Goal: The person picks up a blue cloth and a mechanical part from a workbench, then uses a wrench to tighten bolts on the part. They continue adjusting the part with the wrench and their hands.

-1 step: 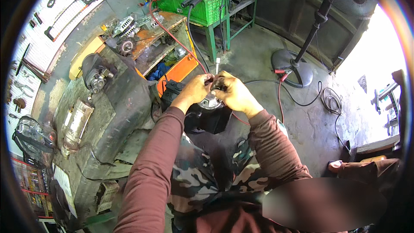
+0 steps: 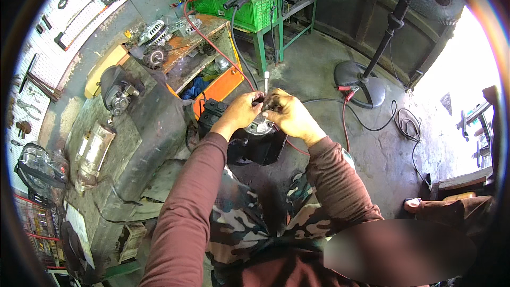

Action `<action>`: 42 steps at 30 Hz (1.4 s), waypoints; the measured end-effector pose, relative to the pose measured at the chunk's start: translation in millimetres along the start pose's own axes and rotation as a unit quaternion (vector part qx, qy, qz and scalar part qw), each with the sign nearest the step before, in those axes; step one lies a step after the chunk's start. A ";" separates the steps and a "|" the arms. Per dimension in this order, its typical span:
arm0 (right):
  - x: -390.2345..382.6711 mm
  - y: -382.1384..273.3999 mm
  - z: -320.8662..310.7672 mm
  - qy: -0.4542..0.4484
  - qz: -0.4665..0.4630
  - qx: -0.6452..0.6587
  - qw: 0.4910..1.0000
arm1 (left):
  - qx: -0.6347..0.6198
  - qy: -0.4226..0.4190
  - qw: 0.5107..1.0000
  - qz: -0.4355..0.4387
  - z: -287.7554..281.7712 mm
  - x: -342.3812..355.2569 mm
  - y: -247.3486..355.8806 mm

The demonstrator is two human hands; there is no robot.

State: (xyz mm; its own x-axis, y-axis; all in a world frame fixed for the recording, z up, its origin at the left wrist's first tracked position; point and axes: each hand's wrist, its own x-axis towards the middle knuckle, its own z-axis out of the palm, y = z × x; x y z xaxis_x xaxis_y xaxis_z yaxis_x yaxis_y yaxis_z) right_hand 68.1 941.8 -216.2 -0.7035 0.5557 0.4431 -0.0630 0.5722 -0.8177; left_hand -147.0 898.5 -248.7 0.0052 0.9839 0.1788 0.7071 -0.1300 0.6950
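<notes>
My left hand and my right hand meet in front of me, both with curled fingers. Between the fingertips is something small and dark that I cannot make out. Just beyond them a silver rod with a thicker end, like a socket tool, points away from me; its near end is hidden by my fingers. Directly below the hands sits a round silver metal part, partly covered by my right thumb. It rests at a black box-like stand above my knees.
At left, a workbench bears a starter motor and a metal cylinder. A black battery stands beside my left hand. Red and black cables cross the floor. Farther off are a green crate and a pedestal fan; a person's sleeve shows at right.
</notes>
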 end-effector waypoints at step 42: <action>20.4 -31.7 -32.3 -0.048 0.052 -0.444 0.893 | 0.030 0.000 0.999 -0.010 3.6 1.2 17.9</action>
State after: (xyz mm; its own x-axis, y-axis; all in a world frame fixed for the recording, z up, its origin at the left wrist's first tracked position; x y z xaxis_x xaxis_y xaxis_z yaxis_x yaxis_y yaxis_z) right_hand 78.7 954.5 -169.4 -0.7330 0.6037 0.3134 0.5626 0.7971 -0.2194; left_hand -131.9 897.8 -238.6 -0.0106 0.9862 0.1654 0.7486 -0.1018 0.6552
